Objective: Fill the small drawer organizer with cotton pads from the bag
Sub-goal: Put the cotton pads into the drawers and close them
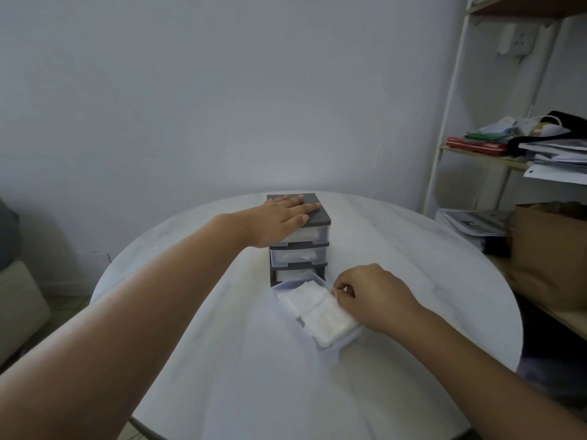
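A small grey drawer organizer (317, 217) with clear drawers stands at the middle of the round white table (222, 360). My left hand (286, 220) lies flat on its grey top, fingers spread. The bottom drawer (341, 342) is pulled out toward me and angled to the right. It holds white square cotton pads (317, 308) in stacks. My right hand (365, 290) is at the drawer's right side, its fingertips pinched at the edge of the pads. The two upper drawers are shut, with white pads showing dimly through them. No bag of pads is in view.
A white-framed shelf unit (444, 147) with papers, folders and a black bag stands at the right. A brown paper bag (549, 255) sits on a low surface beside the table's right edge. A beige seat (16, 306) is at the far left.
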